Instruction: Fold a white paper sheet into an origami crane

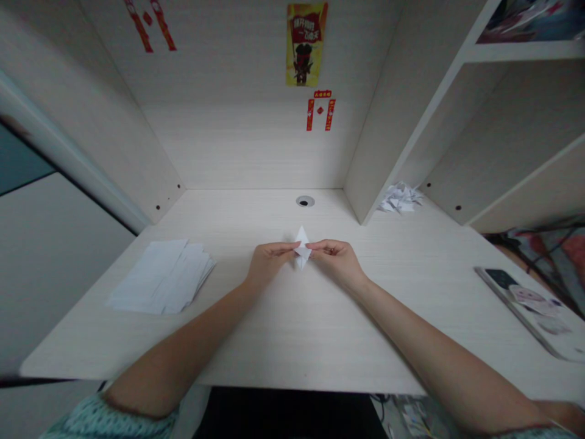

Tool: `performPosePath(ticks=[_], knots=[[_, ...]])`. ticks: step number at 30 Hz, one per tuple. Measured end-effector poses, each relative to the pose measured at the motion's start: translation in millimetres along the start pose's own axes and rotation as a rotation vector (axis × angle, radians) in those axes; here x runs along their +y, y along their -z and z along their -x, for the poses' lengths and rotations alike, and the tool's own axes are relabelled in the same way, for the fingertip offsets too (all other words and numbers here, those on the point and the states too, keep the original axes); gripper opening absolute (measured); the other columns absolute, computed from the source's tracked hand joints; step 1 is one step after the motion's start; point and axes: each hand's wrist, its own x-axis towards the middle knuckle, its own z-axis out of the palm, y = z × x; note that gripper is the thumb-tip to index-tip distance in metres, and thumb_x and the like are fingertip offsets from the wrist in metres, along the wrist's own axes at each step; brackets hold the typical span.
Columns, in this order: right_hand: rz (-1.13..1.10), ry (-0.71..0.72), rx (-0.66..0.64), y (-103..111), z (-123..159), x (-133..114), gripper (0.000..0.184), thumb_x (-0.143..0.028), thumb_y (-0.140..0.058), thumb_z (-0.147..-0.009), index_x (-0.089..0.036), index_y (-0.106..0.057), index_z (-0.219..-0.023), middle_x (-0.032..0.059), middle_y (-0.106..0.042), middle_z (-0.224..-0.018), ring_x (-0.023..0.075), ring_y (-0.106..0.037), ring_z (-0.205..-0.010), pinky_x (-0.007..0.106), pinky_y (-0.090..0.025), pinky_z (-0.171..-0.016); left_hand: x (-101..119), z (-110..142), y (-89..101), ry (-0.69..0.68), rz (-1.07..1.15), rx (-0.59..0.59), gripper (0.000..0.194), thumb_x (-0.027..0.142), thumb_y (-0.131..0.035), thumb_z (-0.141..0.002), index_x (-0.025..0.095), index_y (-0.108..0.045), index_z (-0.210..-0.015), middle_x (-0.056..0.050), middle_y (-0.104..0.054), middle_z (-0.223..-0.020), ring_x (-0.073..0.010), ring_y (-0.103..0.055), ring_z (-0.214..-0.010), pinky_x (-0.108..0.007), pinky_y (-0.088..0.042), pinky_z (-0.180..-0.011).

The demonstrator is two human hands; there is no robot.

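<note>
Pinching folded paper (301, 247) with left hand (270, 258) and right hand (338, 256); likely light, easily creased, best held by side edges.

The left upper arm is covered by a left sleeve (109, 421) of light teal cloth, patterned all over with small, darker spots or openings and finished near the elbow with a loose, slightly uneven edge. Of the right sleeve (525, 434), only a thin teal strip is shown, cut off at the bottom, so its pattern cannot be made out. The left forearm (196, 341) and right forearm (425, 341) are uncovered, and the left hand (265, 262) and right hand (342, 262) are bare.
</note>
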Motion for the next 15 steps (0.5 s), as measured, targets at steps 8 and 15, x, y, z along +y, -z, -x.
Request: performPosePath(ticks=[8, 15], knots=[[0.026, -0.01, -0.017, 2.8, -2.1, 0.6, 0.019, -0.03, -0.079, -0.06, -0.019, -0.074, -0.075, 0.0043, -0.073, -0.077, 0.0137, -0.064, -0.064, 0.026, -0.048, -0.063, 3.7, 0.5, 2.8, -0.072, -0.053, -0.043, 0.021, 0.03, -0.066, -0.073, 0.018, -0.071, -0.089, -0.006, -0.073, -0.088, -0.0185, -0.068, -0.08, -0.027, -0.051, -0.074], [-0.007, -0.042, -0.002, 0.6, -2.6, -1.1, 0.02, -0.03, -0.078, -0.059, -0.018, -0.072, -0.073, 0.0035, -0.072, -0.072, 0.0127, -0.062, -0.059, 0.025, -0.046, -0.06, 1.6, 1.0, 2.0, -0.056, -0.052, -0.003, 0.018, 0.033, -0.069, -0.069, 0.017, -0.067, -0.078, -0.005, -0.072, -0.081, -0.0172, -0.067, -0.075, -0.026, -0.05, -0.07]])
